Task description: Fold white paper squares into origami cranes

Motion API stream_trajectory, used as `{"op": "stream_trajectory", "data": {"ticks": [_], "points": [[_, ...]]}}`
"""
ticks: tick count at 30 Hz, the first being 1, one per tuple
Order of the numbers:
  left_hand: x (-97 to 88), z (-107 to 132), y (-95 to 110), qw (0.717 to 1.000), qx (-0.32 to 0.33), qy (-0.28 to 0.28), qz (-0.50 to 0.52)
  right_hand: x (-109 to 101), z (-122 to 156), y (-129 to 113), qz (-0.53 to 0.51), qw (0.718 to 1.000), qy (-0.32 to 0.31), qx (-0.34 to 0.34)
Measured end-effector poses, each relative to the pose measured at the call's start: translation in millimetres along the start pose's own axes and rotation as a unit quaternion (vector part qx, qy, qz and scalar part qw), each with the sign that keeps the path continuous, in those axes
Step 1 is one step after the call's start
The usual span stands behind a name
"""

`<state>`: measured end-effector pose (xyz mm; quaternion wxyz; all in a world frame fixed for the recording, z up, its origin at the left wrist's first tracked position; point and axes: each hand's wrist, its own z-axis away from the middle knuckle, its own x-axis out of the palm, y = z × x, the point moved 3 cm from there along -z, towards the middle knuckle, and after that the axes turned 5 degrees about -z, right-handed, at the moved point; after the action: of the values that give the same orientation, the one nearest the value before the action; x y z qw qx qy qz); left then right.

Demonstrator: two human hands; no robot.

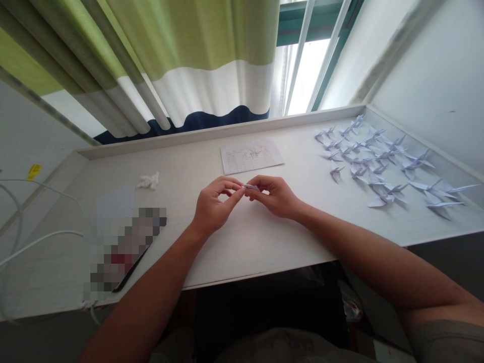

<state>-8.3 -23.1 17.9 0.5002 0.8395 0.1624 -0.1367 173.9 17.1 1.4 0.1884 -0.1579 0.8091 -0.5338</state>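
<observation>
A small folded piece of white paper (250,186) is pinched between my two hands above the middle of the desk. My left hand (216,204) grips its left end between thumb and fingertips. From the other side my right hand (275,195) holds it, thumb below and fingers curled over. Fingers cover most of the paper, so its exact shape is hidden. Just beyond my hands lies a printed sheet with a table of lines (251,155). To the right stand several white folded paper cranes (378,154) in loose rows.
A crumpled white tissue (148,180) lies on the left of the white desk (181,174). Nearer me are a blurred-out dark device (130,247) and white cables (41,237). A low ledge (227,128) runs along the back, below the green and white curtain (204,45).
</observation>
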Motion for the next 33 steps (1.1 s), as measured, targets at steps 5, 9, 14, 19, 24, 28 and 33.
{"op": "stream_trajectory", "data": {"ticks": [5,9,14,19,24,28,33], "points": [[-0.8,-0.2,-2.9,1.0,-0.009,0.024,0.001,0.3,0.0,-0.6,-0.001,1.0,-0.004,0.006],[-0.3,-0.3,-6.5,0.999,-0.025,0.026,0.004,0.7,0.1,-0.2,0.002,1.0,-0.004,0.012],[-0.6,-0.6,-4.1,1.0,-0.028,0.009,0.0,1.3,-0.2,0.7,-0.001,1.0,-0.007,0.007],[0.7,-1.6,-4.5,0.999,-0.039,-0.009,0.007,1.3,0.5,0.2,0.006,1.0,-0.008,0.007],[2.5,-1.5,-6.5,0.999,-0.043,-0.016,0.01,1.0,1.0,-0.4,0.018,1.0,-0.006,0.003],[0.2,-0.3,-7.4,0.999,-0.033,0.013,0.01,0.4,0.6,-1.2,0.012,1.0,-0.003,0.0],[-0.9,-1.5,-12.3,0.999,-0.042,0.01,0.017,-0.5,0.6,-2.3,0.014,1.0,0.001,-0.001]]}}
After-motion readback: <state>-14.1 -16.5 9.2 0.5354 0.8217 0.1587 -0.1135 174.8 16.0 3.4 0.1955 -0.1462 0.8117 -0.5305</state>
